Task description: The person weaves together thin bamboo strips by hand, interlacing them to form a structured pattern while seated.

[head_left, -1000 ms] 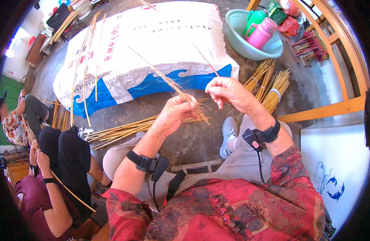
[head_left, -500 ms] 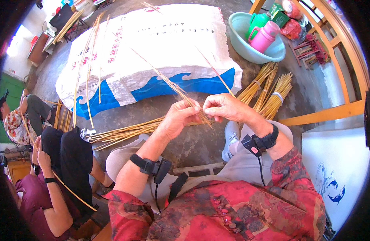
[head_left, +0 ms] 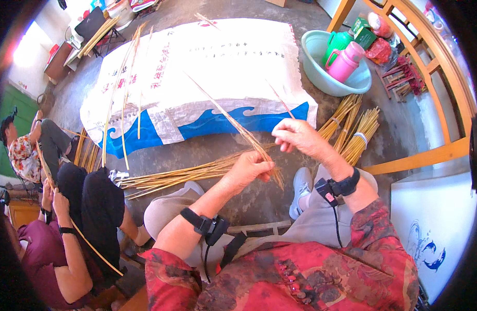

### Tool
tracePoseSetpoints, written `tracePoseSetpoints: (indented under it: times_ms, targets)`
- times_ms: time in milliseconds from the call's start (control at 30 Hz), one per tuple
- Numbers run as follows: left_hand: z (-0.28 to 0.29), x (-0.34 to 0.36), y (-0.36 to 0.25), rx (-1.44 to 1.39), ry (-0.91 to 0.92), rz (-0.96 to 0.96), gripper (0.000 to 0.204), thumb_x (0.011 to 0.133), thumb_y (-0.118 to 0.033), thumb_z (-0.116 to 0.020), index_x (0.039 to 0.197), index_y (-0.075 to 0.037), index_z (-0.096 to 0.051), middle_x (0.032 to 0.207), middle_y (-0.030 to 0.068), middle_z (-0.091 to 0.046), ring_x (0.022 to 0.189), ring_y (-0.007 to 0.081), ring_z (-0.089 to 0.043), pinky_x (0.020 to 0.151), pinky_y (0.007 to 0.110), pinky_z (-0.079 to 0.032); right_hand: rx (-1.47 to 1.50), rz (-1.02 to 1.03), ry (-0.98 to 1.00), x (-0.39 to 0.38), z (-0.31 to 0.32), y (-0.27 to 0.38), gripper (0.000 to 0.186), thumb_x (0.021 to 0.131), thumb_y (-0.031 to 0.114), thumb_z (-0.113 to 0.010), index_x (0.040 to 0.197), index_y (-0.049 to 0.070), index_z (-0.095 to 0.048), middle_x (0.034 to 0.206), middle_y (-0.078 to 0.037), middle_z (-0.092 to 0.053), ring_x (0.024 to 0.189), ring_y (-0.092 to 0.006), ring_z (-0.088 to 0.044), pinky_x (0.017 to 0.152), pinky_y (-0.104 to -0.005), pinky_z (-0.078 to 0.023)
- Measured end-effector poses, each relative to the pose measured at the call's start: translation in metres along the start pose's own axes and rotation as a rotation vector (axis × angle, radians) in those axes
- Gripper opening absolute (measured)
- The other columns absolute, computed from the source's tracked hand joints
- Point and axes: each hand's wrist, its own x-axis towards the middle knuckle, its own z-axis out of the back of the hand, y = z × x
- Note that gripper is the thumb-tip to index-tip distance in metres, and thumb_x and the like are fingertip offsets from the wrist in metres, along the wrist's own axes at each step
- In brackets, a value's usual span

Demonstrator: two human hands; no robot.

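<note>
My left hand is closed around the lower, frayed end of a slim bundle of straw strands, which slants up over a white plastic sack with a blue wave border. My right hand is raised just right of the strands, apart from them, fingers curled with thumb near index; anything between those fingertips is too small to make out. Behind it a thin straw lies across the sack. Long loose reeds lie on the floor beyond my knees, and tied reed bundles stand out at the right.
A blue basin holds green and pink flasks. A wooden frame and white panel border my right. Close at left, a co-worker holds a long reed; another person sits behind them.
Half a second ago my right fingers were at the strands; they have since lifted away. My left hand has moved down and rightward with the bundle, and the whole view has shifted slightly.
</note>
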Motion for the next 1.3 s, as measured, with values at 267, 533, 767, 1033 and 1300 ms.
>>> tracePoseSetpoints:
  times_ms: [267,533,767,1033,1300]
  targets:
    - [-0.015,0.001,-0.003,0.221,0.118,0.059,0.023,0.081,-0.022,-0.058,0.079,0.002,-0.055,0.069,0.006,-0.057,0.059,0.0126,-0.056,0.056,0.025,-0.047,-0.247,0.19,0.059,0.018,-0.03,-0.017,0.025,0.078,0.017,-0.061,0.095,0.001,-0.054,0.073,-0.001,-0.053,0.065,-0.0068,-0.049,0.057,-0.0213,-0.043]
    - [0.024,0.003,-0.014,-0.002,-0.155,-0.023,0.026,0.086,-0.025,-0.051,0.092,-0.001,-0.055,0.082,0.008,-0.059,0.071,0.0149,-0.057,0.063,0.028,-0.048,0.461,-0.077,0.092,0.006,-0.02,-0.012,0.024,0.088,0.025,-0.046,0.093,0.003,-0.053,0.071,-0.003,-0.056,0.058,-0.0113,-0.055,0.053,-0.0226,-0.046]
    - [0.03,0.013,-0.036,-0.397,-0.236,-0.256,0.026,0.089,-0.02,-0.046,0.107,-0.002,-0.049,0.095,0.0101,-0.058,0.078,0.0148,-0.056,0.069,0.03,-0.048,0.583,-0.078,0.256,-0.01,-0.027,-0.018,0.025,0.089,0.024,-0.044,0.095,0.002,-0.051,0.071,-0.004,-0.056,0.058,-0.0131,-0.056,0.053,-0.0246,-0.046]
    - [0.035,0.025,-0.043,-0.387,-0.17,-0.34,0.012,0.085,-0.017,-0.052,0.092,-0.006,-0.054,0.08,0.0041,-0.058,0.07,0.0119,-0.055,0.062,0.026,-0.047,0.432,-0.054,0.276,-0.015,-0.025,-0.009,0.029,0.087,0.03,-0.047,0.093,0.002,-0.053,0.073,-0.004,-0.057,0.06,-0.0117,-0.057,0.053,-0.0227,-0.048]
    - [0.045,0.022,-0.059,-0.373,-0.23,-0.388,0.01,0.083,-0.016,-0.056,0.087,-0.006,-0.055,0.078,0.0026,-0.057,0.067,0.01,-0.053,0.06,0.023,-0.046,0.279,-0.078,0.324,-0.025,-0.017,0.007,0.02,0.083,0.024,-0.055,0.087,0.004,-0.056,0.072,-0.001,-0.057,0.055,-0.0066,-0.053,0.046,-0.0194,-0.045]
